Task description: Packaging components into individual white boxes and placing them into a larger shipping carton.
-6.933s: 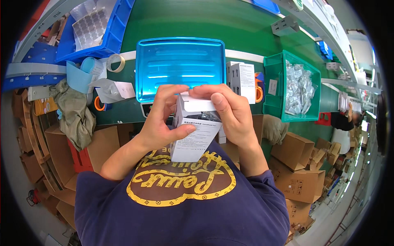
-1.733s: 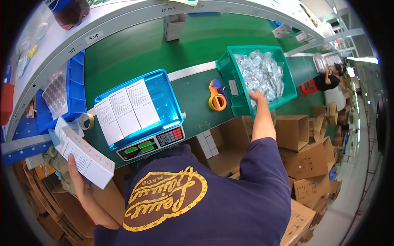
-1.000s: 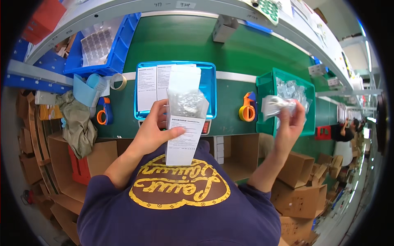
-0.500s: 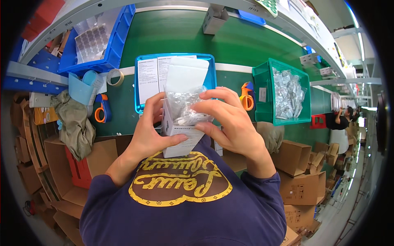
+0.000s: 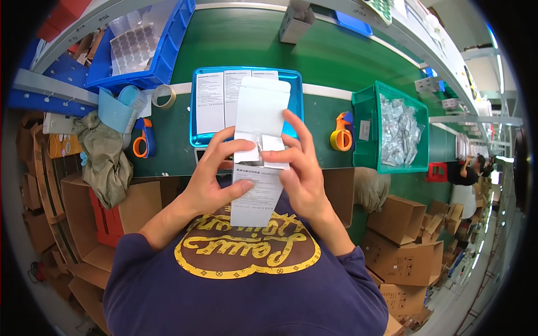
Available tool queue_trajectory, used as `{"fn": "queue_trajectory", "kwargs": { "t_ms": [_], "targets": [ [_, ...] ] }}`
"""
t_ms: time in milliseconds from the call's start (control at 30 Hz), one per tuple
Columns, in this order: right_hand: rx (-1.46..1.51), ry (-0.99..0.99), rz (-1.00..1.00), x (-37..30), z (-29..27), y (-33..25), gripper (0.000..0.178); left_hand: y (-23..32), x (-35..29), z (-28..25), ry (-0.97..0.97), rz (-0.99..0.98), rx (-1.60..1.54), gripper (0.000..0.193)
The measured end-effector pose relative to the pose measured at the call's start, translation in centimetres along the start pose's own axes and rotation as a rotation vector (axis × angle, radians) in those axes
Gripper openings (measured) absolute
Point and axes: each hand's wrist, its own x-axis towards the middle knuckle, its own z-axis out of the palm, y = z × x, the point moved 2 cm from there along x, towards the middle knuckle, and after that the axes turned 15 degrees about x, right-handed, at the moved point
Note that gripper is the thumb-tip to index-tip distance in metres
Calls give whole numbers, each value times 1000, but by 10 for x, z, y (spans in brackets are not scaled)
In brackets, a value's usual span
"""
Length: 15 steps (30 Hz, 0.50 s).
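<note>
A small white carton with printed text is held upright in front of my chest. Its long top flap stands up, while two short side flaps are bent inward over the opening. My left hand grips the carton's left side, with fingertips on the left short flap and the thumb on the printed face. On the other side my right hand clasps it, one finger pressing the right short flap and the index finger raised beside the long flap. What lies inside is mostly hidden.
Behind the carton lies a blue tray holding printed white cartons. Tape dispensers with orange and yellow parts flank it. A green bin of small clear packets stands right, a blue bin far left. Cardboard boxes stand low right.
The clear plastic bag that bulged from the carton's opening has gone down out of sight. The short side flaps are now folded inward, and my right hand has moved closer to the carton.
</note>
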Motion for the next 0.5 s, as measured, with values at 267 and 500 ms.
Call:
{"fn": "queue_trajectory", "kwargs": {
  "t_ms": [267,500],
  "targets": [
    [571,353,209,28,-4,-14,44,3,15,7,-87,-128,-16,45],
    [369,95,320,30,-16,-9,21,-5,14,16,-110,-142,-91,46]
  ]
}}
